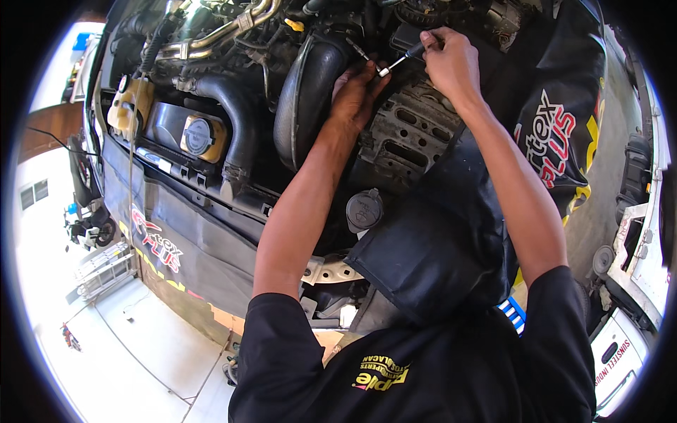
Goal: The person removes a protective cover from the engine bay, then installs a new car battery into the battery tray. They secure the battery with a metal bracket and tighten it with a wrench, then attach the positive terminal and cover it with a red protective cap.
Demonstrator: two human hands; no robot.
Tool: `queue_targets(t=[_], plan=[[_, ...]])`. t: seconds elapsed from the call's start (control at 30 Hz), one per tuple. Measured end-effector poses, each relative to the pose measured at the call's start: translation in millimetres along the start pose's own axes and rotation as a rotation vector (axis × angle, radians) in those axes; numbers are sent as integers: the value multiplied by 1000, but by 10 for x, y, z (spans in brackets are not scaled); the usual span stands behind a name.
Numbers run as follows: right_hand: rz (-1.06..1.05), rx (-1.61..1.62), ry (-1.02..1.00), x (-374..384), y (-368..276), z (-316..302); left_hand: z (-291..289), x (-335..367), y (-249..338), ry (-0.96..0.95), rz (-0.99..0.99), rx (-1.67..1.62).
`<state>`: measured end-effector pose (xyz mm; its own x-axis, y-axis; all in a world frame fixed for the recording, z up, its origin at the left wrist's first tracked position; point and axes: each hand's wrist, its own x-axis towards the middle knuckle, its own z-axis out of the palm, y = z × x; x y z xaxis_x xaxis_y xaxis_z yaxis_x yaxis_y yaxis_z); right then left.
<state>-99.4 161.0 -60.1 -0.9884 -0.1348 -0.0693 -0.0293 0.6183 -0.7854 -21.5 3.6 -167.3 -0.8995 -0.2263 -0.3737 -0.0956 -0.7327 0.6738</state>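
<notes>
Over the engine bay, my right hand (pixel 451 63) pinches the dark handle of a slim tool that looks like a small screwdriver (pixel 399 61). Its shiny shaft points down and left, and the tip meets a small white piece (pixel 383 72). My left hand (pixel 355 93) has its fingers closed around that piece, palm partly hidden. Just above the left fingertips, a thin metal-ended part (pixel 357 48) sticks out; whether it joins the white piece I cannot tell. Beside my left wrist curves a wide black ribbed air duct (pixel 296 106).
A perforated metal bracket (pixel 409 134) lies below my hands. A black reservoir cap (pixel 364 210) sits near my left forearm. Farther left are a coolant hose (pixel 236 113) and a capped yellowish tank (pixel 204 137). Black protective covers (pixel 437 240) drape the fenders and front edge.
</notes>
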Motion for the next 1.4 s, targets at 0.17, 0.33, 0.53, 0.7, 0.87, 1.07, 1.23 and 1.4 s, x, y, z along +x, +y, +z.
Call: queue_targets(t=[0.17,0.33,0.53,0.7,0.87,1.07,1.23,1.4], plan=[[-855,-430,-157,-852,-288,479,6,-210,-75,-19,146,-159],[-807,-232,125,-276,-85,193,-52,18,1,88,-17,-117],[-766,-92,112,-587,-257,443,-266,-28,36,69,-60,-76],[-811,-300,-1,-618,-187,351,-14,-163,125,86,-26,-41],[-271,-83,48,-135,-9,133,-11,43,43,28,-32,-28],[-910,-524,-116,-858,-257,544,-126,-135,40,-117,75,-158],[43,64,-52,-125,-223,-29,66,-80,99,31,-22,-106],[-825,-326,-142,-834,-262,476,-124,97,-145,-14,-17,-270]])
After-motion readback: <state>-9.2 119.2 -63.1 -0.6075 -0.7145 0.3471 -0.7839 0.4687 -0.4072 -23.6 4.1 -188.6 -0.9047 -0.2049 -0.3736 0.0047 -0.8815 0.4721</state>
